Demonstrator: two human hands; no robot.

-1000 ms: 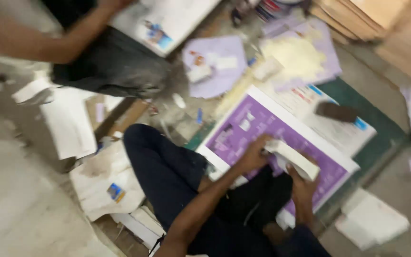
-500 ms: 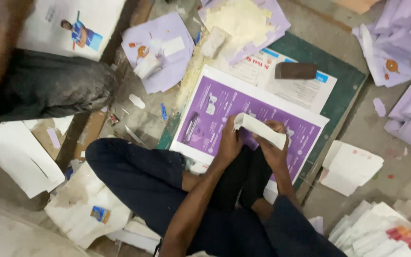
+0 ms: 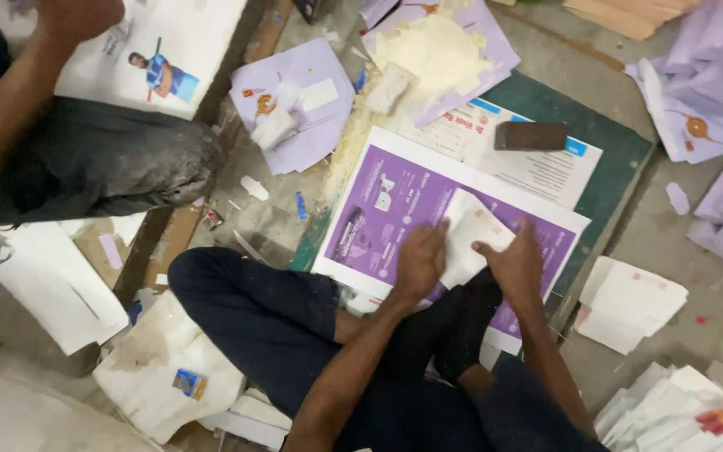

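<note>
Seated on the floor, a person presses a white folded sheet [image 3: 472, 238] onto a purple poster [image 3: 403, 209]; the left hand [image 3: 419, 261] lies flat, fingers seemingly curled, while the right hand [image 3: 516, 266] pinches its edge beside a dark block [image 3: 530, 136].

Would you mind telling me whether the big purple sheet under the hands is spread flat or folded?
Spread flat: the purple sheet lies open on the green board, with both hands pressing a white paper on it.
</note>
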